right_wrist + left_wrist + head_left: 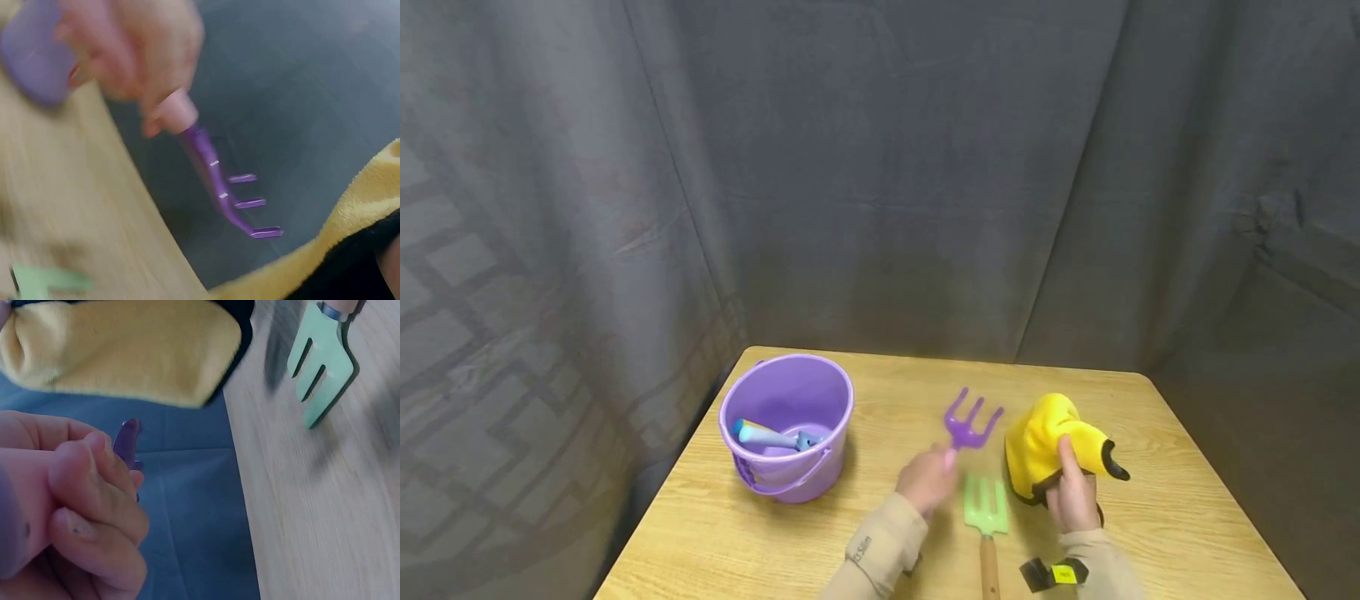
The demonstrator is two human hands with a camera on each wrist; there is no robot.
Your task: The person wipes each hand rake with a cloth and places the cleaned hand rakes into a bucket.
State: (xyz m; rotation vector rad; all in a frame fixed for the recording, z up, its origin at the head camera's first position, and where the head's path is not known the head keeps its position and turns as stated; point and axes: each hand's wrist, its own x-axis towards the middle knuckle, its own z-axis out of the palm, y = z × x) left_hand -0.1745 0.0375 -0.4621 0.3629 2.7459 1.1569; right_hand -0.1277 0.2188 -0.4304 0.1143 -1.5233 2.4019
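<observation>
In the head view, my left hand (928, 479) grips the pink handle of a purple hand fork (967, 433), its three tines pointing away over the table. The handle (28, 487) lies within my curled fingers in the left wrist view. To the right, my right hand (1072, 500) holds a yellow fleece piece (1033, 450) with black edging, thumb on its front and a black-tipped end sticking out rightward. A green hand fork (987, 515) with a wooden handle lies on the table between both hands.
A purple bucket (831, 475) stands at the table's left side, its handle folded down. Inside lies a light blue tool (767, 436) among other blue and yellow parts. Grey curtains (880, 183) hang behind the wooden table (1187, 500).
</observation>
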